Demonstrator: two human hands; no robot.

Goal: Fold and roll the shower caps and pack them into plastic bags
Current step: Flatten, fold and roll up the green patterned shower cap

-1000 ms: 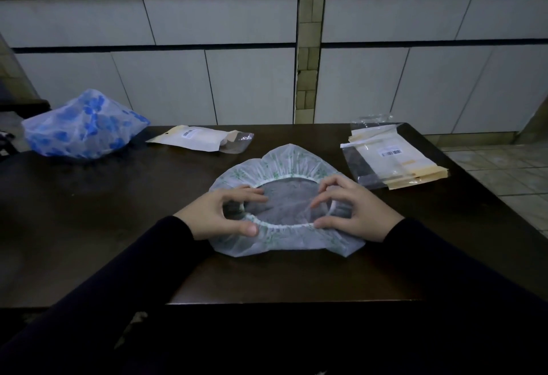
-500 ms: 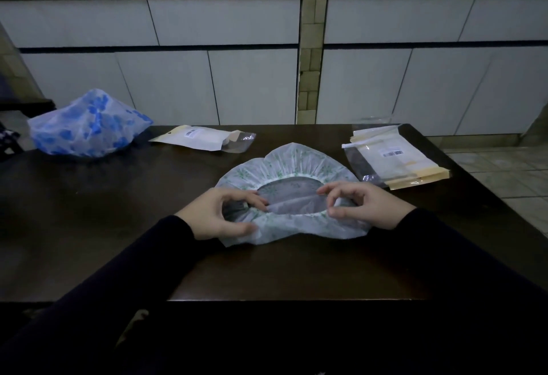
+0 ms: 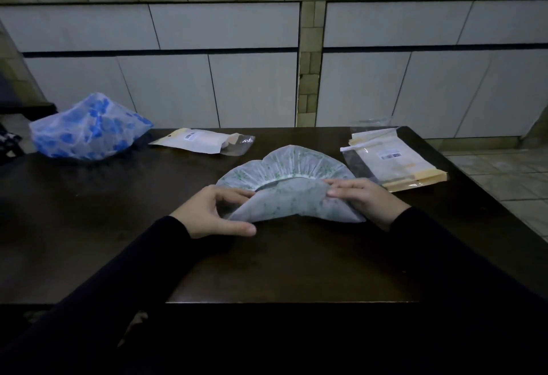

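table: dark wooden table (image 3: 89, 241), seen from its near edge, with everything lying in the far half.
far left corner: a blue-spotted shower cap (image 3: 86, 128), puffed up and untouched, well apart from both hands.
far edge, left of middle: a flat plastic bag (image 3: 201, 141) with a white label, its open mouth pointing right.
left hand: the left hand (image 3: 213, 211) pinches the left end of the green-print shower cap (image 3: 293, 193); the thumb lies along the near fold and the fingers curl onto the top layer.
cap in work: it lies at the middle of the table between the two hands, touching both. its near half is folded up and over toward the far edge, so only a crescent of the opening shows under the gathered far rim.
long axis: the folded cap runs left to right, parallel to the near edge, with one hand at each end, so neither is nearer.
right hand: the right hand (image 3: 364, 196) grips the right end, fingers bent over the folded flap; the thumb is hidden under the plastic.
next move, as a judgement: pressing the fold flat, then rolling along the long axis from one end.
far right corner: a stack of plastic bags (image 3: 394, 164) with barcode labels, just beside the right hand.
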